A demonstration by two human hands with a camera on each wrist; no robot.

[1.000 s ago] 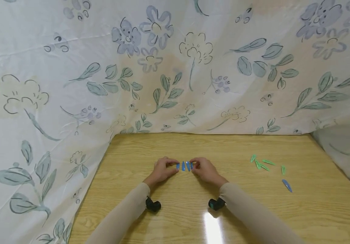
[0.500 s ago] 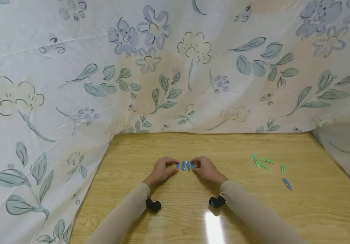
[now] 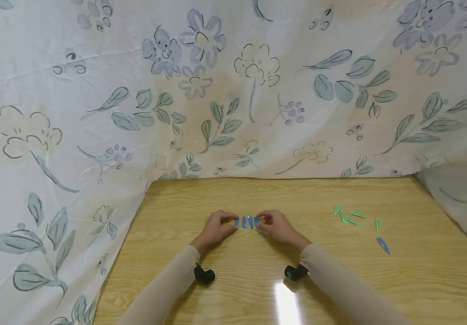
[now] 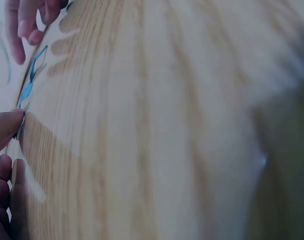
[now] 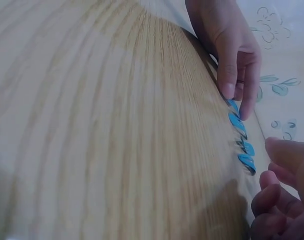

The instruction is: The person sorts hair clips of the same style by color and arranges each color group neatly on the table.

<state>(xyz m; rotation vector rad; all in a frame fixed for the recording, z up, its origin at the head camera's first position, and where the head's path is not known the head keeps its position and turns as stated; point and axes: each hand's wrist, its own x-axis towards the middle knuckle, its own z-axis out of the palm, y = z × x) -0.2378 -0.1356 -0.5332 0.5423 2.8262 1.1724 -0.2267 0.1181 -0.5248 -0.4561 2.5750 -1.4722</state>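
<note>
Several blue snap hair clips (image 3: 244,222) lie side by side in a short row on the wooden table. My left hand (image 3: 216,228) pinches the leftmost blue hair clip (image 3: 236,223) between thumb and index finger at its two ends. At the other end of the row, my right hand (image 3: 279,228) is beside the rightmost blue hair clip (image 3: 256,221). In the right wrist view, the fingers of the right hand (image 5: 287,200) are spread a little apart from the nearest clip (image 5: 246,161), holding nothing.
To the right on the table (image 3: 298,253) lie several green hair clips (image 3: 344,217), another green clip (image 3: 377,224) and a separate blue clip (image 3: 383,245). A floral cloth (image 3: 233,113) hangs along the back and left sides.
My right hand has let go of the rightmost blue hair clip and drawn slightly to the right. The left hand stays at the leftmost clip.
</note>
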